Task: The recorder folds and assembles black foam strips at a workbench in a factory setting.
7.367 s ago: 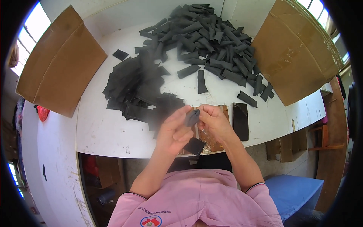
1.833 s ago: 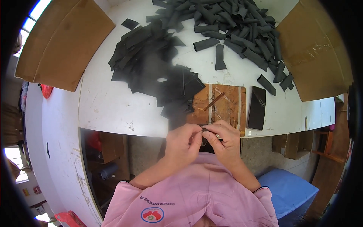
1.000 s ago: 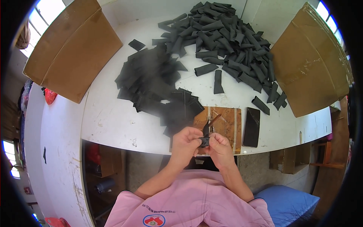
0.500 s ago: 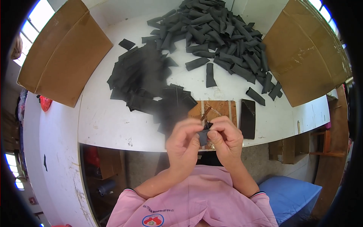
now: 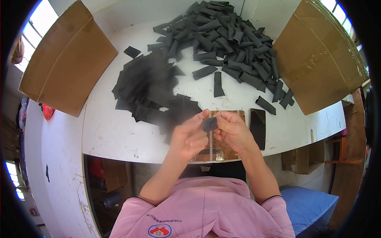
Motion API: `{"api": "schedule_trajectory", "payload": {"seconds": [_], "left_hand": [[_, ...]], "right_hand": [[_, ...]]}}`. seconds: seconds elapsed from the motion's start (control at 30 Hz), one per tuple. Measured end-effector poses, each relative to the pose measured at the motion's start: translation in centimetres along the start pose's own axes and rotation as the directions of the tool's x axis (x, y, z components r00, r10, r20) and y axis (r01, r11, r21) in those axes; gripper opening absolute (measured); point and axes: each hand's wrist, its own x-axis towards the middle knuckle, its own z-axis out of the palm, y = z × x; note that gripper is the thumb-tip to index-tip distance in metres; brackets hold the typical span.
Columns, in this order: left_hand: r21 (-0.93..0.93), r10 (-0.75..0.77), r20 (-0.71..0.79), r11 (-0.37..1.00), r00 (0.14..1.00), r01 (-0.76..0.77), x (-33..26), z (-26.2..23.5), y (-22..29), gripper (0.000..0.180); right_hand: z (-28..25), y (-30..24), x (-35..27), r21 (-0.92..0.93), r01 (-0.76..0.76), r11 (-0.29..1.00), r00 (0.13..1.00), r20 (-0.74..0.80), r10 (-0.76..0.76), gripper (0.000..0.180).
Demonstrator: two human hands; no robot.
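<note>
A small dark grey fabric piece (image 5: 209,124), folded or tube-shaped, is held up in front of me over the near edge of the table. My right hand (image 5: 235,131) pinches its right side between thumb and fingers. My left hand (image 5: 189,137) is close against the piece's left side with its fingers apart; the index finger stretches up beside it, and I see no firm grip there. Beneath the hands lies a brown board (image 5: 226,148) with pale strips of tape, partly covered by them.
Flat black fabric pieces (image 5: 145,85) lie heaped at left centre, blurred in part. A large pile of dark grey fabric tubes (image 5: 222,35) fills the back. Cardboard sheets (image 5: 67,59) (image 5: 321,59) stand at both sides. A dark flat slab (image 5: 258,129) lies right of the board.
Both hands have moved slightly away from me with the fabric piece. My left fingers have spread from their pinch. The thin brown stick seen above the piece no longer shows.
</note>
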Motion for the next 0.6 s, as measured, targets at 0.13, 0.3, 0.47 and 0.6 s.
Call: {"api": "schedule_trajectory", "payload": {"seconds": [0.13, 0.3, 0.47, 0.6], "left_hand": [[-0.388, -0.034, -0.088, 0.922, 0.996, -0.003, 0.4, 1.3, 0.6, 0.023], [-0.508, 0.065, -0.231, 0.843, 0.971, -0.177, 0.9, 2.4, 0.4, 0.02], [-0.078, 0.104, -0.324, 0.988, 0.941, -0.136, -0.4, -1.0, -0.6, 0.016], [0.875, 0.466, -0.099, 0.462, 0.879, -0.147, -0.6, 1.6, -1.0, 0.021]], "right_hand": [[1.4, -1.1, 0.7, -0.116, 0.08, 0.99, 0.996, -0.04, -0.085, 0.022], [1.2, -1.0, 1.4, -0.195, 0.07, 0.978, 0.997, 0.007, -0.07, 0.02], [-1.6, 2.9, 0.3, -0.063, 0.03, 0.998, 0.997, -0.068, -0.034, 0.019], [-1.3, 2.0, 0.5, -0.374, 0.073, 0.924, 0.995, -0.03, -0.091, 0.021]]}}
